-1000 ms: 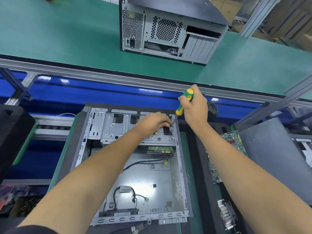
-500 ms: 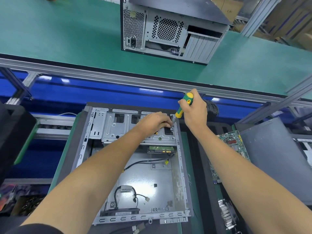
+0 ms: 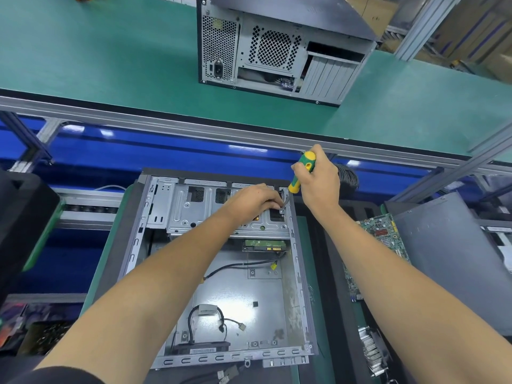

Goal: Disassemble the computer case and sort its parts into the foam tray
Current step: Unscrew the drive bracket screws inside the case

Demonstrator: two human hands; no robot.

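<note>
Computer case (image 3: 221, 286) lies open on its side directly before me, its long axis running away from me and the drive cage (image 3: 210, 214) at the far end. My left hand (image 3: 253, 202) rests on the cage, fingers curled down at its right edge beside the screwdriver tip; whether they pinch anything I cannot tell. My right hand (image 3: 318, 180) grips the yellow-green screwdriver (image 3: 300, 173), handle tilted up and away, shaft angled down to the cage's far right corner.
</note>
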